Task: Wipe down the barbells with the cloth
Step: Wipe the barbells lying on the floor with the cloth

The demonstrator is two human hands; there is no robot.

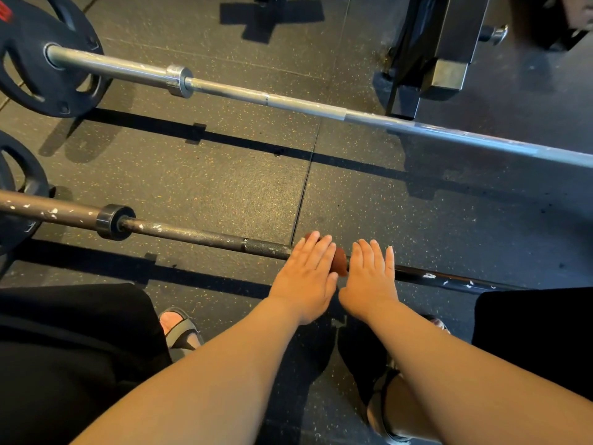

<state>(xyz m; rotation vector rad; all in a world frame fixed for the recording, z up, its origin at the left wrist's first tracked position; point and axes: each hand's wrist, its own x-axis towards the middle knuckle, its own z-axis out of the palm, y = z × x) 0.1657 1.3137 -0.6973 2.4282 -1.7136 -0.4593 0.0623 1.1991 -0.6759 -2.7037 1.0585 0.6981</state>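
A dark barbell (205, 236) with chipped paint lies across the floor close to me, running from the left edge to the lower right. A reddish-brown cloth (339, 260) sits on its shaft, mostly hidden. My left hand (306, 277) lies flat over the cloth and bar with straight fingers. Just to its right, my right hand (372, 277) also rests flat on the bar, fingers straight, beside the cloth. A silver barbell (288, 102) lies farther away, parallel to the dark one.
Black weight plates (41, 75) sit on the left ends of both bars. A black and metal machine base (439, 59) stands at the upper right. The floor is speckled rubber matting (224, 175). My sandalled feet (181, 329) are just behind the dark bar.
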